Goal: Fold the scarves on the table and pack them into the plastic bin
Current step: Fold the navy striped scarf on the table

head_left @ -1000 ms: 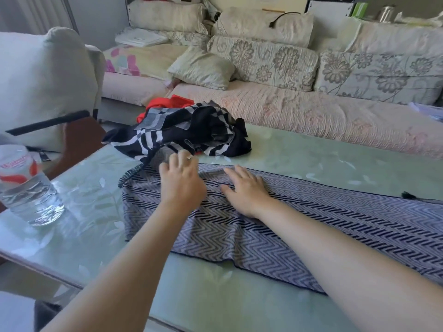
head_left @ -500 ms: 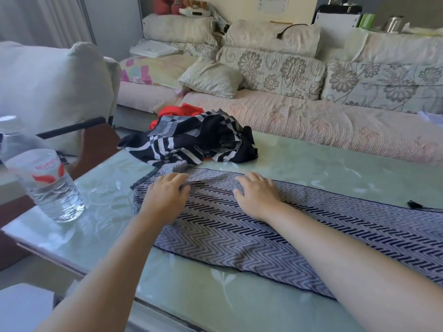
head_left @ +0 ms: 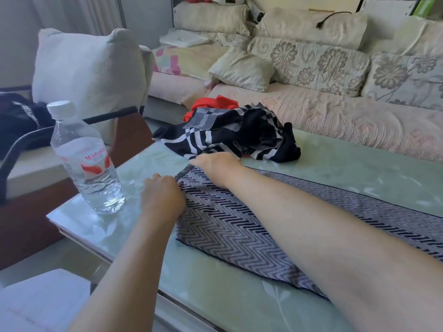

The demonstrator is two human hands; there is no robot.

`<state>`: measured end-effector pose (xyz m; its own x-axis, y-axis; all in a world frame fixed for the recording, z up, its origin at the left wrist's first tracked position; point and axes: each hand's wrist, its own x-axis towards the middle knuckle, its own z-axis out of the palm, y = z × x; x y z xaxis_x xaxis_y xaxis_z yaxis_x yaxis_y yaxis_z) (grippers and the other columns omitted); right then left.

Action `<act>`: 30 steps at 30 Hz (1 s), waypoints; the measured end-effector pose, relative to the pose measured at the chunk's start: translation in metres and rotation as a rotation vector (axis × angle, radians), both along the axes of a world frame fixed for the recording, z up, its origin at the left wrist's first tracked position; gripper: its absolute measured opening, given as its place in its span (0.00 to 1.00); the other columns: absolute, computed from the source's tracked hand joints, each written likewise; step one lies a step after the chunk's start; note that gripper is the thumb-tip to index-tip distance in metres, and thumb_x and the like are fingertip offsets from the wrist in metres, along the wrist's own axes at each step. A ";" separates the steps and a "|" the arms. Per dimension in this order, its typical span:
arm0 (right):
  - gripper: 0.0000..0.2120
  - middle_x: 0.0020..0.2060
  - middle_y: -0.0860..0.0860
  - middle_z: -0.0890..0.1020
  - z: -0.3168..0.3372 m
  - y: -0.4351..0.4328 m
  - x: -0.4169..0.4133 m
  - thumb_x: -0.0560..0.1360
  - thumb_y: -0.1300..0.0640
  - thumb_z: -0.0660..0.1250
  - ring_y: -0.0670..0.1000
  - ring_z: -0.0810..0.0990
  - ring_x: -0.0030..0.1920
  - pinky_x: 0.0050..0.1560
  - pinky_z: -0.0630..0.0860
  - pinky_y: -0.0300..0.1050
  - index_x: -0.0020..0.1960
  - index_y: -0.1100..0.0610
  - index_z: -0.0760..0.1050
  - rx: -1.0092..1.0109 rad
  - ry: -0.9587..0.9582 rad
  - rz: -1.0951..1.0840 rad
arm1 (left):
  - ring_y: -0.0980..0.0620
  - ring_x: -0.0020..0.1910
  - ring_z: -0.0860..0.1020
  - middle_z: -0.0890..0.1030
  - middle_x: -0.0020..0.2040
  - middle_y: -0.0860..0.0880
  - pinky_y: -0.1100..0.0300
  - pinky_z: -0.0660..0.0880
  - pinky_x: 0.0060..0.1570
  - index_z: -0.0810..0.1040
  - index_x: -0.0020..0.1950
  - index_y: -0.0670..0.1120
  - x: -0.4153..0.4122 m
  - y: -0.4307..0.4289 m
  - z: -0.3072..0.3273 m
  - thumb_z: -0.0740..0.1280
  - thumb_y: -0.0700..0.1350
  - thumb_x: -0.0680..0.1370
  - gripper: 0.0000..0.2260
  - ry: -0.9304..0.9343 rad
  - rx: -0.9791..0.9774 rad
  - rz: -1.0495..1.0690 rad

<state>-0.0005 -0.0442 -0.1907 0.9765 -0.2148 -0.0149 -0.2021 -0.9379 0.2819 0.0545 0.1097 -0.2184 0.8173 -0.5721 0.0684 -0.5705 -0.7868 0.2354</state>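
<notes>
- Hands first: half a second ago both of yours lay flat on the zigzag scarf [head_left: 239, 226], well in from its end. Now they have slid out to its short left end.
- Your left hand [head_left: 163, 197] sits at the near corner of that end with its fingers curled, and it looks to be gripping the hem.
- Your right hand [head_left: 215, 162] is at the far corner, fingertips down by the fringe. The back of the hand hides the fingers, so it is unclear whether it pinches the cloth or only presses it.
- The zigzag scarf lies flat along the table [head_left: 227, 303] and runs off the right side of the view, so its other end is out of sight.
- Read this as smoothing done and the first fold about to start. With both corners of the end under your hands, you are placed to carry it over toward the right.
- Lift both corners together, or the fold will likely skew.
- The checked scarf [head_left: 239, 135], with the red scarf [head_left: 208, 104] showing behind it, lies heaped just beyond your right hand, not yet folded.
- The water bottle [head_left: 84, 161] stands near your left hand, apart from the cloth. Mind it as you lift.
- The plastic bin is not in view, so nothing shows as packed.
</notes>
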 end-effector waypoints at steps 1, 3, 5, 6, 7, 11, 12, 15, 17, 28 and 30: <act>0.33 0.70 0.51 0.71 -0.001 -0.001 0.000 0.80 0.69 0.57 0.55 0.75 0.66 0.61 0.75 0.52 0.80 0.48 0.54 -0.009 -0.002 -0.003 | 0.39 0.55 0.72 0.74 0.50 0.42 0.52 0.70 0.45 0.80 0.51 0.43 0.001 0.000 0.001 0.64 0.41 0.76 0.08 0.004 -0.007 -0.006; 0.30 0.66 0.53 0.71 0.001 -0.003 -0.006 0.79 0.68 0.59 0.56 0.76 0.64 0.59 0.76 0.53 0.78 0.50 0.60 -0.006 -0.027 -0.020 | 0.40 0.50 0.74 0.77 0.49 0.43 0.54 0.70 0.41 0.81 0.49 0.44 0.001 0.000 0.004 0.64 0.40 0.74 0.07 0.016 -0.036 -0.017; 0.21 0.64 0.53 0.70 0.006 -0.006 -0.013 0.80 0.67 0.60 0.55 0.75 0.63 0.52 0.75 0.47 0.71 0.54 0.69 -0.007 -0.043 -0.042 | 0.42 0.46 0.74 0.78 0.46 0.43 0.55 0.69 0.37 0.77 0.47 0.43 -0.004 -0.003 0.011 0.63 0.39 0.74 0.05 0.049 -0.101 -0.033; 0.19 0.62 0.54 0.71 0.008 -0.010 -0.019 0.80 0.67 0.60 0.57 0.77 0.60 0.48 0.72 0.47 0.67 0.54 0.74 0.032 -0.084 -0.054 | 0.43 0.44 0.74 0.77 0.43 0.44 0.56 0.67 0.35 0.75 0.47 0.42 -0.009 -0.005 0.015 0.62 0.40 0.74 0.04 0.073 -0.146 -0.041; 0.18 0.59 0.55 0.71 0.011 -0.014 -0.025 0.79 0.68 0.60 0.59 0.78 0.56 0.45 0.70 0.48 0.64 0.54 0.77 0.094 -0.144 -0.071 | 0.44 0.42 0.73 0.76 0.41 0.45 0.56 0.66 0.33 0.73 0.47 0.43 -0.016 -0.007 0.021 0.61 0.40 0.75 0.03 0.097 -0.190 -0.045; 0.14 0.53 0.55 0.70 0.030 -0.036 -0.074 0.76 0.68 0.62 0.58 0.73 0.49 0.40 0.69 0.49 0.56 0.56 0.80 0.258 -0.417 -0.108 | 0.47 0.39 0.74 0.75 0.42 0.49 0.56 0.67 0.33 0.70 0.51 0.46 -0.050 -0.018 0.047 0.60 0.43 0.78 0.03 0.070 -0.282 -0.139; 0.13 0.51 0.54 0.70 0.037 -0.043 -0.091 0.76 0.66 0.64 0.56 0.72 0.48 0.40 0.69 0.49 0.55 0.55 0.81 0.265 -0.456 -0.130 | 0.46 0.40 0.74 0.76 0.44 0.49 0.56 0.68 0.35 0.70 0.52 0.48 -0.059 -0.022 0.054 0.61 0.43 0.78 0.04 0.064 -0.281 -0.185; 0.11 0.43 0.47 0.72 0.056 -0.064 -0.151 0.75 0.61 0.66 0.52 0.72 0.43 0.40 0.69 0.46 0.52 0.50 0.84 0.342 -0.466 -0.237 | 0.47 0.41 0.75 0.79 0.48 0.50 0.57 0.70 0.37 0.73 0.58 0.51 -0.092 -0.039 0.070 0.62 0.45 0.79 0.09 0.127 -0.284 -0.343; 0.12 0.36 0.44 0.76 0.068 -0.077 -0.196 0.74 0.60 0.66 0.51 0.76 0.41 0.40 0.70 0.43 0.50 0.48 0.85 0.432 -0.423 -0.346 | 0.50 0.40 0.76 0.80 0.53 0.50 0.59 0.69 0.36 0.73 0.64 0.51 -0.122 -0.054 0.079 0.63 0.47 0.79 0.13 0.159 -0.268 -0.450; 0.16 0.46 0.49 0.84 0.087 -0.117 -0.422 0.79 0.62 0.61 0.38 0.78 0.27 0.28 0.69 0.31 0.61 0.52 0.82 0.632 -0.620 -0.757 | 0.56 0.32 0.76 0.81 0.54 0.48 0.61 0.72 0.29 0.76 0.64 0.47 -0.308 -0.143 0.092 0.65 0.47 0.80 0.13 0.398 -0.246 -0.862; 0.19 0.49 0.52 0.81 0.080 -0.119 -0.453 0.81 0.61 0.59 0.43 0.77 0.29 0.29 0.70 0.36 0.69 0.52 0.76 0.594 -0.591 -0.813 | 0.51 0.35 0.81 0.80 0.55 0.48 0.55 0.80 0.34 0.74 0.65 0.48 -0.342 -0.151 0.088 0.67 0.46 0.79 0.14 0.523 -0.263 -0.887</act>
<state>-0.4535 -0.1637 -0.1103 0.4427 -0.8923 0.0880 -0.7569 -0.4245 -0.4969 -0.2873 -0.0416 -0.1300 0.0787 -0.9962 0.0378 -0.6939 -0.0275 0.7196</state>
